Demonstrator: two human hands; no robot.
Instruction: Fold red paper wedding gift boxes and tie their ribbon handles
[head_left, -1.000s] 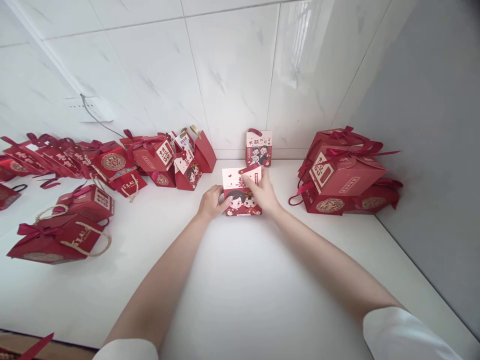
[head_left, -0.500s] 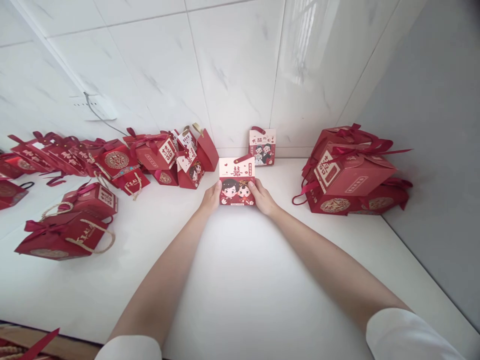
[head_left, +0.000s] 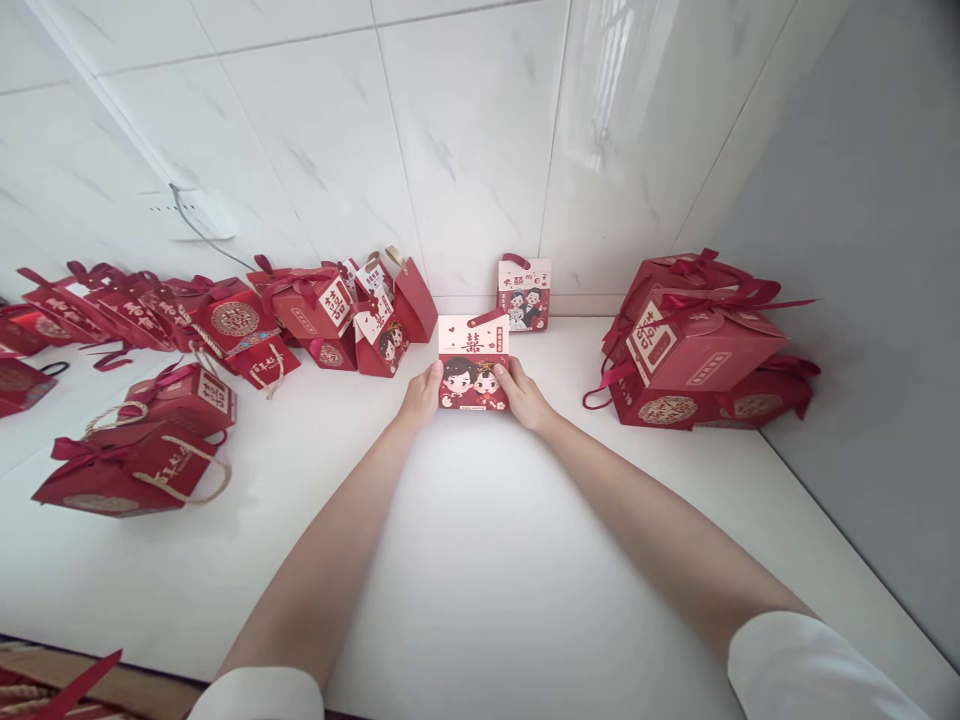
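Note:
Between my two hands is a small red and white gift box (head_left: pixel 473 375) with a cartoon couple printed on its front and a dark red ribbon handle at the top. My left hand (head_left: pixel 422 391) grips its left side, and my right hand (head_left: pixel 524 391) grips its right side with the thumb on the front face. The box is upright; its back and most of my fingers are hidden. Behind it, against the wall, stands a similar gift box (head_left: pixel 528 296) with a printed couple and a ribbon handle.
On the white table (head_left: pixel 465 560), stacked red gift boxes (head_left: pixel 709 345) with ribbon bows stand at right. Several more boxes line the wall at left, before them two rope-handled boxes (head_left: pixel 131 470). A tiled wall (head_left: pixel 472 150) rises behind; a cable (head_left: pixel 199 230) hangs at left.
Almost nothing differs. Both hands keep hold of the gift box in the same place, and the view has shifted very slightly.

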